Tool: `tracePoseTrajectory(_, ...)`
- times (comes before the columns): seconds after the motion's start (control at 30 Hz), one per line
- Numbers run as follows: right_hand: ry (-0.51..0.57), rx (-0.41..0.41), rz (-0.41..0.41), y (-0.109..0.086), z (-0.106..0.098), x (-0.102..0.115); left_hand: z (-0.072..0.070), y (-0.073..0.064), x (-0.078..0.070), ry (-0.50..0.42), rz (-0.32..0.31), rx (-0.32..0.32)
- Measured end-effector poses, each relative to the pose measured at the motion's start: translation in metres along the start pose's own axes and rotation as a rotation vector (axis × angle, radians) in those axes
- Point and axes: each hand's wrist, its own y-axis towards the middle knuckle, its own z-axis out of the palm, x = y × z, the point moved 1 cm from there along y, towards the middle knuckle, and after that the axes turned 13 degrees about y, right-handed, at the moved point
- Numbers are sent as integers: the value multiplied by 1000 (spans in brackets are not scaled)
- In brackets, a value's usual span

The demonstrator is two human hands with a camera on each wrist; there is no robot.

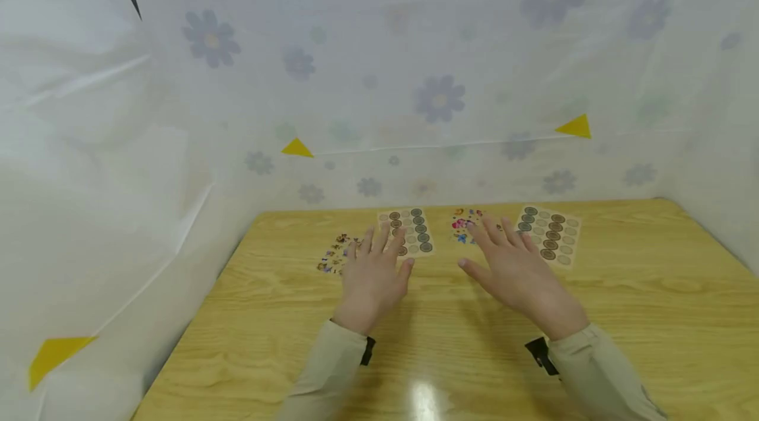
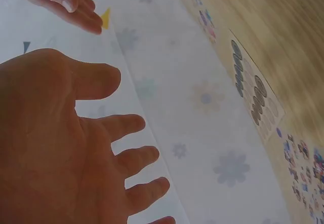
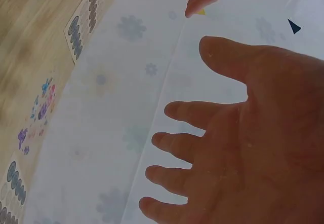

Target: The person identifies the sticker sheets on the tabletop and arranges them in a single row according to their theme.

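Behind hands [image 1: 373, 281], 4 sheets [image 1: 418, 228] partly vis.

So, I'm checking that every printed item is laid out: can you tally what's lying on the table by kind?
Sheets with rows of circles: 2 (left circle sheet, right circle sheet)
Sets of small colourful figures: 2 (left figure set, right figure set)
Total: 4
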Motion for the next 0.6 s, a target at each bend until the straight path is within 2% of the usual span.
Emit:
tracePoseTrajectory(0.27, -31, -20, -63, 16, 26, -2, 21, -5, 41, -47, -76, -6)
tracePoseTrajectory(0.47, -94, -33, -117, 26, 43, 0, 28, -7, 74, -182, -39, 62)
tracePoseTrajectory(0.6, -90, -1, -146, 33, 51, 5, 31, -7, 96, -249, -71, 101)
